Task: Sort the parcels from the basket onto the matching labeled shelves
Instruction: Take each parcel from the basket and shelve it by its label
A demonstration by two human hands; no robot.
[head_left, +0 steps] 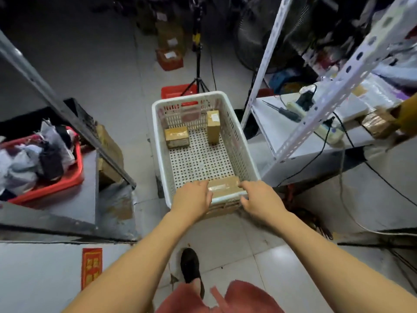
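A white perforated basket (237, 136) stands on the floor in front of me. Inside it a flat brown parcel (224, 187) lies against the near wall. My left hand (191, 199) and my right hand (259, 198) reach over the near rim and hold the parcel's two ends, fingers curled on it. A small cardboard parcel (177, 137) lies at the far left of the basket. A tall narrow parcel (213, 126) stands upright at the far right.
A white metal shelf rack (293, 129) at right holds a power strip (325, 129), cables and a taped parcel (376, 124). A grey rack (67, 114) at left holds a red tray of clothes (56, 184). A tripod (198, 64) and parcels stand behind the basket.
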